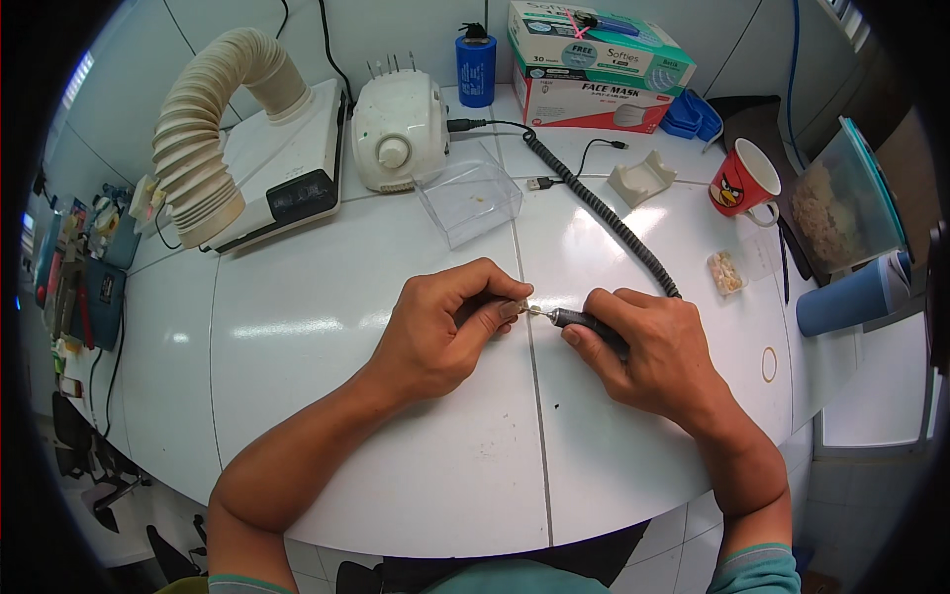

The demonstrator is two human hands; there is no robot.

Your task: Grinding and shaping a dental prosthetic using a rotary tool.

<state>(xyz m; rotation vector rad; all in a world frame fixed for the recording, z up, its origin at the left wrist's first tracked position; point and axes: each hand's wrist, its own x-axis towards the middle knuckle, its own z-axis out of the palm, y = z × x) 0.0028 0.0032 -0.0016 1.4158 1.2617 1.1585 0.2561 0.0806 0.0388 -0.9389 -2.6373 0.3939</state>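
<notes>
Over the middle of the white table, my left hand [430, 332] is closed in a pinch on a small pale piece [522, 306], mostly hidden by the fingertips. My right hand [658, 346] grips a dark rotary handpiece [592, 325] like a pen. Its thin metal bit [539, 312] points left and meets or nearly meets the piece; the exact contact is too small to tell. A black coiled cord [609, 213] runs from behind my right hand to a white control unit [399, 134] with a round knob and several burs standing on top.
A white box with a ribbed hose [203, 129] stands back left, near a clear plastic lid [470, 203]. Mask boxes [594, 89] and a blue cylinder [476, 69] stand behind. On the right are a red mug [744, 183], a small container of pale pieces [726, 274] and a rubber band [769, 364].
</notes>
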